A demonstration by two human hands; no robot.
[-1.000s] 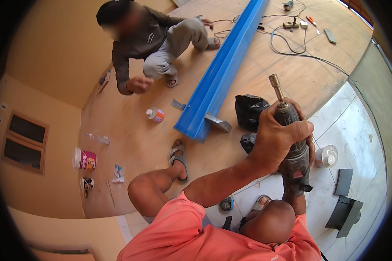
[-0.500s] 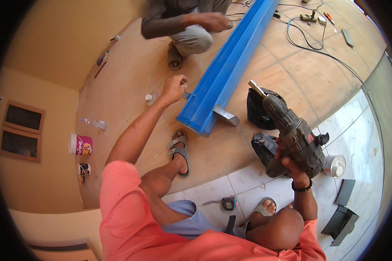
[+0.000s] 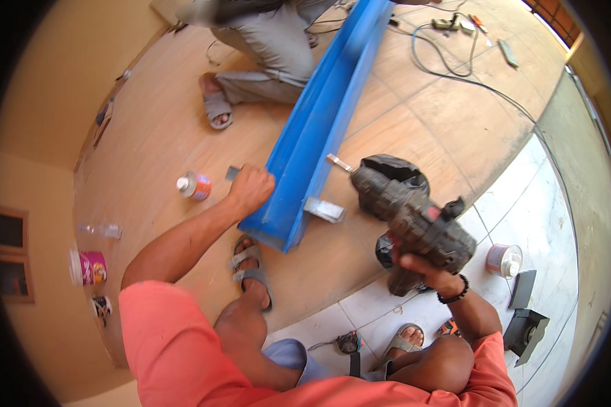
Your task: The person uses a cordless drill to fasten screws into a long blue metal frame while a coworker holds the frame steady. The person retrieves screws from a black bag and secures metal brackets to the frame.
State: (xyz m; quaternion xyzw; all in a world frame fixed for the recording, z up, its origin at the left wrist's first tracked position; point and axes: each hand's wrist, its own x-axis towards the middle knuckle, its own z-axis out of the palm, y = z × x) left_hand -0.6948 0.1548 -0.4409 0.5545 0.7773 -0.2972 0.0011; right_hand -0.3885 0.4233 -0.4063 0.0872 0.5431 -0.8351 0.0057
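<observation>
Hands, two. Right hand (image 3: 421, 266), right of centre: closed round the handle of the drill (image 3: 421, 216), bit pointing upper left. Left hand (image 3: 252, 188), centre left: fingers curled, at the left edge of the gutter (image 3: 313, 132); whether it grips the edge cannot be told.

Gutter, one, blue, slanting from the top centre to mid-frame. Drill, one. Black bags (image 3: 411, 175), two, partly behind the drill; contents hidden.

Bottles, two, left: one orange-labelled (image 3: 195, 185), capped, contents hidden; one clear (image 3: 102, 231), lying. Tubs (image 3: 88, 267), two, far left; contents unseen. Tin (image 3: 504, 261), one, right; contents unclear.
</observation>
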